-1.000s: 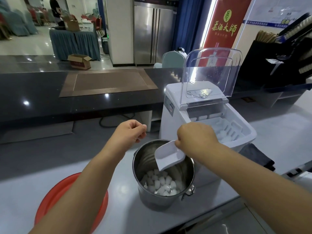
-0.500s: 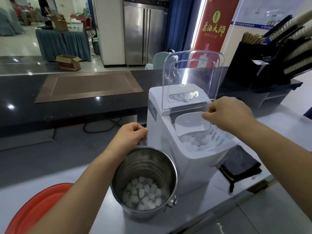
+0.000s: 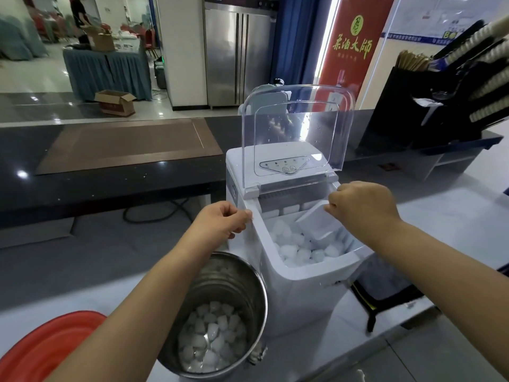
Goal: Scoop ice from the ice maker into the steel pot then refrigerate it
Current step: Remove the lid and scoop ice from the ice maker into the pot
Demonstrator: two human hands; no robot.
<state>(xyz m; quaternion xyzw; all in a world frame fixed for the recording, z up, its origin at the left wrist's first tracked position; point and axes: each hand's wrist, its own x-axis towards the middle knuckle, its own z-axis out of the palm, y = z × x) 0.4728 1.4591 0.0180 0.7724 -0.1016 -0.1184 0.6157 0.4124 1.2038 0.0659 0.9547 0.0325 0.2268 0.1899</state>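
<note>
The white ice maker [image 3: 300, 296] stands on the counter with its clear lid [image 3: 297, 133] raised. Ice cubes [image 3: 300, 252] fill its basket. My right hand [image 3: 360, 208] grips a white plastic scoop [image 3: 316, 221], whose mouth is pushed down into the ice. My left hand [image 3: 223, 219] hovers with curled fingers at the machine's left top edge, holding nothing. Below it sits the steel pot [image 3: 228, 282], with ice [image 3: 212, 337] covering its bottom.
A red round basin [image 3: 41, 351] lies at the lower left. A black cloth [image 3: 385, 293] lies right of the ice maker. A dark raised counter [image 3: 110, 183] runs behind. A steel refrigerator [image 3: 237, 51] stands far back. Black racks [image 3: 454, 92] are at the right.
My right hand carried the scoop from over the pot to the ice maker and dug it into the ice. The view shifted, so the pot sits lower left.
</note>
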